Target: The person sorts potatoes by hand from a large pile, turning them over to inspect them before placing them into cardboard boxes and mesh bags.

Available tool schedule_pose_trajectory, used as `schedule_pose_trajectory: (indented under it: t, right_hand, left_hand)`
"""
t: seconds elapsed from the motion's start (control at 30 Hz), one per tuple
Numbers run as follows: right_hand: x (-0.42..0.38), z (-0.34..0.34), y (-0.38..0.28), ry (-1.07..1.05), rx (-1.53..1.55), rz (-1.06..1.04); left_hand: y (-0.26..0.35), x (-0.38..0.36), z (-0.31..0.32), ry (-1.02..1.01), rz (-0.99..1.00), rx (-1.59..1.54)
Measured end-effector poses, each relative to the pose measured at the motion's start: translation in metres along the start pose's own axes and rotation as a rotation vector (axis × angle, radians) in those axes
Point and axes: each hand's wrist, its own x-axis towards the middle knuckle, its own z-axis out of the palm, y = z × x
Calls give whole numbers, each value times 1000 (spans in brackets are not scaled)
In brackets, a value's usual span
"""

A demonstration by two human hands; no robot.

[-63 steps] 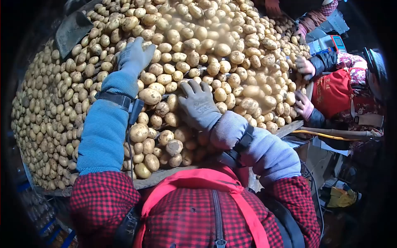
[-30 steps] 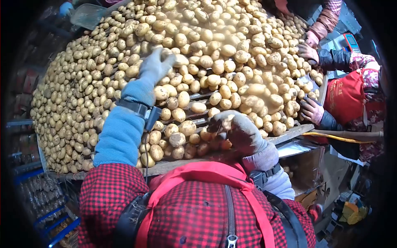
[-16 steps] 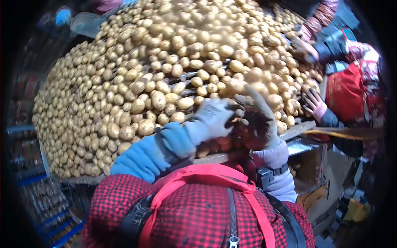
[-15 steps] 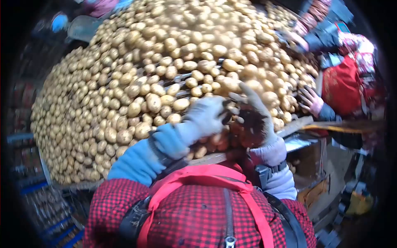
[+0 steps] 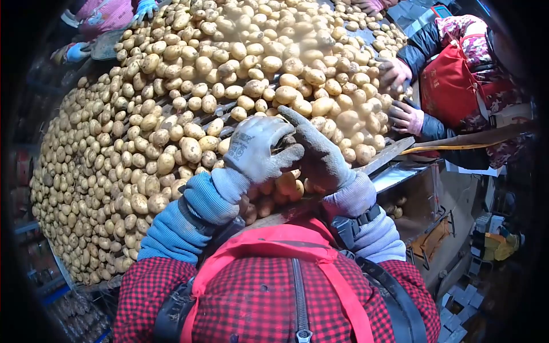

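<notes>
2 gloved hands brought together at near edge of bench (image 5: pixel 394 151): left hand (image 5: pixel 254 150) curled over potatoes (image 5: pixel 286 184), right hand (image 5: pixel 320 153) cupped alongside, fingers touching. Whether either grip clamps potato cannot be told. Co-worker's hands (image 5: pixel 400 94) sort opposite.

Dark print is showing on the left glove (image 5: pixel 250 146) and the co-worker's red apron (image 5: pixel 452 80), neither legible.
</notes>
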Motion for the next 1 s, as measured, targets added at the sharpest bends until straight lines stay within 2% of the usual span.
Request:
schedule_pose_trajectory:
  t: [0.07,0.17,0.2,0.27,0.33,0.4,0.43,0.5,0.63,0.7,0.73,0.8,0.93,1.0]
  right_hand:
    - [-1,6,0,33,17,-25]
    - [3,1,4,61,51,11]
    - [7,-5,9,61,51,14]
    - [15,-16,21,-32,281,88]
    - [14,-8,19,44,262,93]
    - [16,-11,18,192,123,159]
    - [16,-14,19,189,124,163]
    - [17,-20,21,239,-128,62]
    - [20,-20,25,317,-328,-57]
    - [20,-16,26,352,-646,-188]
    - [21,-15,27,352,-643,-185]
    - [23,-14,28,312,-285,-123]
    - [31,-22,40,361,-365,-217]
    - [37,-34,49,407,-550,-248]
  left_hand:
    - [-6,-3,6,216,132,60]
    - [-11,-4,-1,310,187,119]
    - [-11,-4,-4,310,184,119]
    - [-9,-6,-7,256,144,93]
    - [-8,-7,-7,253,165,118]
    - [-6,-8,-11,101,98,138]
    - [-7,-9,-11,102,94,141]
    - [-10,-9,-6,147,130,55]
    - [-14,-6,15,294,40,-128]
    - [-13,-6,21,336,30,-149]
    - [-13,-5,23,380,22,-172]
    - [-12,-4,22,385,1,-205]
    - [-14,-2,30,464,-16,-275]
    - [-15,-3,32,439,-79,-314]
